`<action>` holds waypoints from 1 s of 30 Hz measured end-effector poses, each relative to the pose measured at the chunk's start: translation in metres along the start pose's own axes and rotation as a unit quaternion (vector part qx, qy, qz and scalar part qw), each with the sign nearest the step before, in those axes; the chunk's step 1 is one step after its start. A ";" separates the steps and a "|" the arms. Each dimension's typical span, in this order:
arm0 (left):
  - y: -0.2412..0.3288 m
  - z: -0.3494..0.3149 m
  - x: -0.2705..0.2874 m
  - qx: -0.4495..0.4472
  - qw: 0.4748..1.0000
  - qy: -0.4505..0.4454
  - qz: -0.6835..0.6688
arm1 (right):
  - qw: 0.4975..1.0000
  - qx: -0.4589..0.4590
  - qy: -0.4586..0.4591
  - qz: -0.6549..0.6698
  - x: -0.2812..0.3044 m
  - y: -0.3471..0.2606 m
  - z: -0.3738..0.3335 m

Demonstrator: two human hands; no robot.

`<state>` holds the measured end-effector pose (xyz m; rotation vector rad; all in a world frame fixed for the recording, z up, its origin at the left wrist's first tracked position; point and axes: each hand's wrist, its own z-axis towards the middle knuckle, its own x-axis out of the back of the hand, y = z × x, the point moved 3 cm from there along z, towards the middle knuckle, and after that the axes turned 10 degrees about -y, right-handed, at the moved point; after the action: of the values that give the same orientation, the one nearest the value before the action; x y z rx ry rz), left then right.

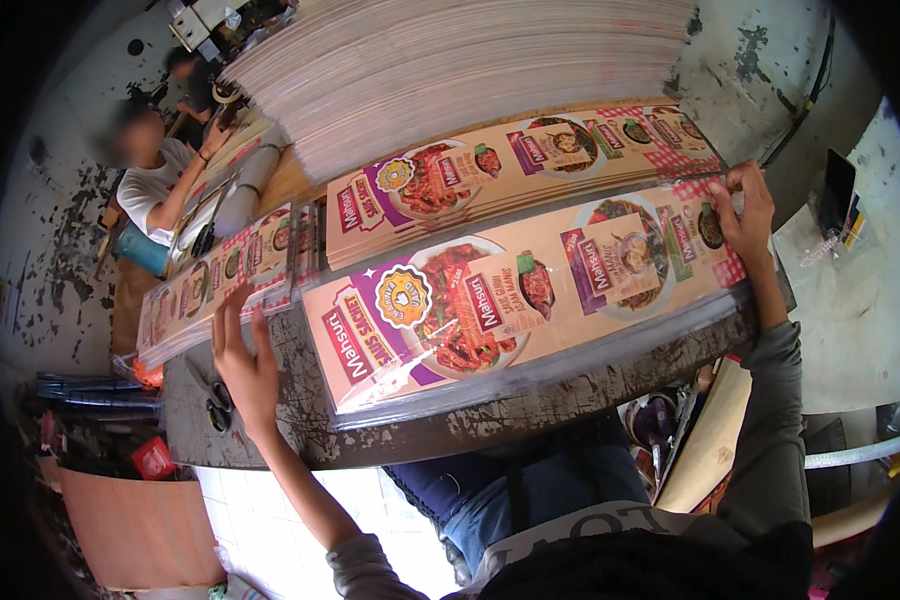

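Note:
A long printed food-advert panel point(560, 270) in a clear plastic sleeve lies in front of me, on what looks like a stack of sleeves at the table's near edge. My right hand point(748, 222) pinches its right end, fingers curled over the upper corner. My left hand point(242, 368) is open, its fingers spread and holding nothing. Its fingertips reach the near edge of a smaller pile of similar panels point(215, 280) at the left; whether they touch it I cannot tell. Behind the front panel lies another stack of printed panels point(490, 165), without any hand on it.
A tall stack of pale sheets point(470, 80) fills the back of the dark, worn table point(290, 430). Black-handled scissors point(217, 408) lie left of my left hand. At the far left a person in a white shirt point(155, 185) sits, another person point(198, 90) behind.

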<state>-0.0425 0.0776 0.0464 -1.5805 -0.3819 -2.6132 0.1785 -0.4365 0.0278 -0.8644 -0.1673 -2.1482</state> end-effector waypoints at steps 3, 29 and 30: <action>0.018 -0.041 -0.003 0.060 0.973 0.030 -0.222 | 1.000 -0.001 0.015 0.012 0.004 0.000 0.001; 0.178 -0.066 -0.063 0.188 0.451 0.002 -0.873 | 0.924 -0.113 -0.046 0.361 -0.048 -0.112 0.052; 0.177 -0.063 -0.061 0.190 0.457 0.006 -0.869 | 0.919 -0.108 -0.069 0.372 -0.055 -0.125 0.057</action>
<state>-0.0358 -0.1133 -0.0037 -0.6662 -3.8172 -2.2694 0.1435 -0.2955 0.0563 -1.0044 0.2975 -1.4031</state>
